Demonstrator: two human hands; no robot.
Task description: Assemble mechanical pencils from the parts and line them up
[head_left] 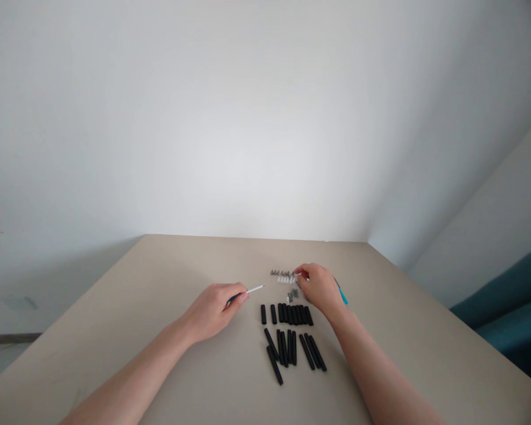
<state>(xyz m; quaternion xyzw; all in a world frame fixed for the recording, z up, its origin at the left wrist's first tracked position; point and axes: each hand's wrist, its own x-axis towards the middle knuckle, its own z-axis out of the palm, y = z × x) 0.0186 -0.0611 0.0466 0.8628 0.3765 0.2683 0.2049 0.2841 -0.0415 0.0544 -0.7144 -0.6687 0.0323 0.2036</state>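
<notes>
- Indoors, two bare hands work above a beige worktop (221, 383) set against a pale wall (248, 130).
- The left hand (216, 304) is closed, thumb against fingers, around a slim pen refill (255, 288), its white length pointing right and its darker part running back into the grip.
- The right hand (317, 286) bends down with fingers curled and tips close together at the right end of the small parts; whether it pinches one cannot be told.
- Just beside those fingertips, a row of small grey pieces (282, 273) lies behind a row of white pieces (286, 280), with more grey bits (294, 293) nearer the camera.
- Short black tubes (293, 314) line up between the two forearms, and longer black tubes (284, 348) lie in front of them, several aslant.
- Beyond the right wrist shows a teal-and-dark item (343, 296), partly hidden; teal fabric (508, 319) hangs at far right.
</notes>
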